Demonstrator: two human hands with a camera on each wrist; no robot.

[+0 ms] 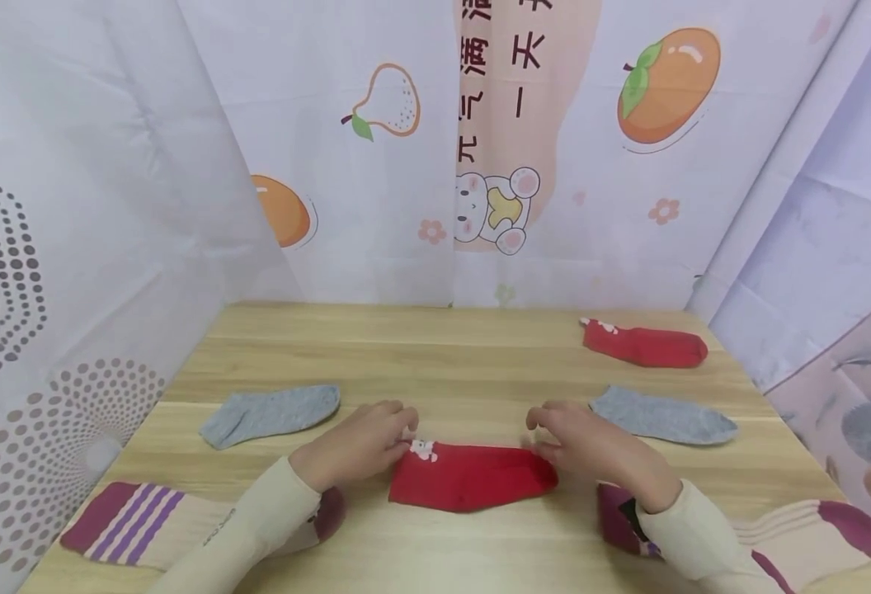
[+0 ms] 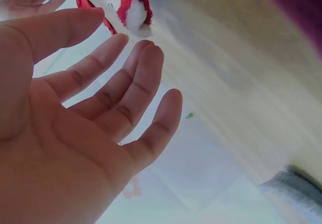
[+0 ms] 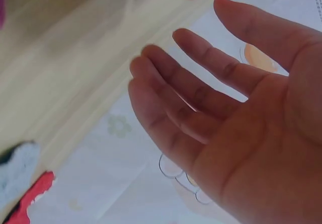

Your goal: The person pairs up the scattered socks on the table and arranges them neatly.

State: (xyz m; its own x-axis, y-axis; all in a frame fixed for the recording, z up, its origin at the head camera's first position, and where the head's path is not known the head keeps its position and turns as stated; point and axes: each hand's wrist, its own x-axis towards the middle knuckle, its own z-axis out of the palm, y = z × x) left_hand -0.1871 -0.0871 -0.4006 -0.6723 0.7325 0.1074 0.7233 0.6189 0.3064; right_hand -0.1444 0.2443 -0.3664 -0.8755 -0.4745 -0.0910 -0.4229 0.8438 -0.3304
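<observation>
1. A white cloth backdrop (image 1: pixel 406 272) printed with fruit, flowers, a cartoon figure and Chinese characters stands behind a wood-grain table (image 1: pixel 435 363).
2. At the near middle of the table lies a red ankle sock (image 1: pixel 473 478), flat, its white-patterned cuff toward the left hand (image 1: pixel 361 445) and its toe toward the right hand (image 1: pixel 591 450).
3. The left hand is open, fingers loosely bent, gripping nothing; its fingertips are just beside the cuff, and whether they touch it cannot be told.
4. The right hand is likewise open and holds nothing, its relaxed fingers near the toe.
5. Beyond the left hand lies a grey ankle sock (image 1: pixel 272 415); a second grey sock (image 1: pixel 666 415) lies beyond the right wrist.
6. Another red sock (image 1: pixel 651 346) rests at the far right of the table.
7. Cream-and-purple socks (image 1: pixel 176 524) lie at both near sides, partly hidden by the cream sleeves (image 1: pixel 257 520).
</observation>
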